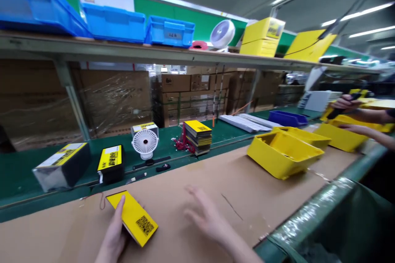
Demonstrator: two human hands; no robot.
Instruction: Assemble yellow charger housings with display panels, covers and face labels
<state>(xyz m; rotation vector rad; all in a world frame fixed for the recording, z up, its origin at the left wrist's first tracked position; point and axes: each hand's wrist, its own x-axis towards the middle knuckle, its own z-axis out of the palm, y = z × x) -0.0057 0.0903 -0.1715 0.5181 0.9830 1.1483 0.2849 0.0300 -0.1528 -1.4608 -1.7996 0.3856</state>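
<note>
My left hand (115, 230) grips a yellow booklet (134, 215) by its left edge, thumb on top. A QR code shows at the booklet's near end, and a thin red string (102, 201) hangs at its far corner. Over the brown cardboard surface (173, 197), my right hand (205, 215) has its fingers apart and nothing in them; it is somewhat blurred. Beyond both hands stands a stack of similar yellow-topped booklets (199, 135) with red strings (182, 141) bunched at its left side.
A small white fan (145, 143), black-and-yellow boxes (110, 162) and dark straps (151, 163) lie along the green bench. Yellow trays (282, 156) stand at the right, where a co-worker's hands (345, 104) hold a black tool. Blue bins (114, 22) line the overhead shelf.
</note>
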